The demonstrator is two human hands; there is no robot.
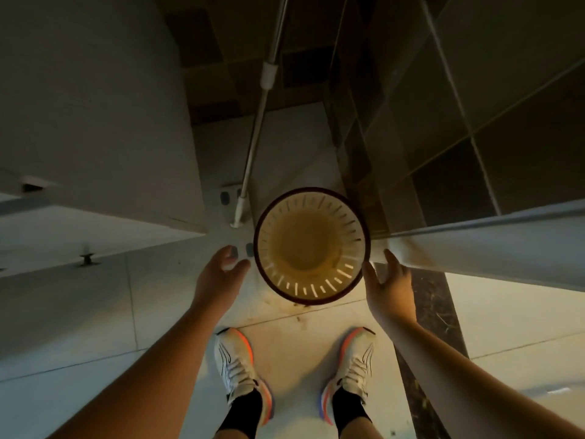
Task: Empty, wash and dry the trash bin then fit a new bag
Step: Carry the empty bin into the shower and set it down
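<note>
bin [311, 245] flanks open to floor; mop pole [253, 144] close behind left; wall right.

Head view, straight down, standing height

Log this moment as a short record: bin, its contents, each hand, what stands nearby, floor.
bin: round slotted trash bin, dark rim, upright on the floor
contents: no bag and no trash visible inside; bottom looks stained
left hand: left hand open, beside the rim, apart from it
right hand: right hand open, close to the rim; contact unclear
nearby: mop handle leaning just behind the bin
floor: pale tiles, small specks in front of the bin
feet: white shoes facing the bin
</note>
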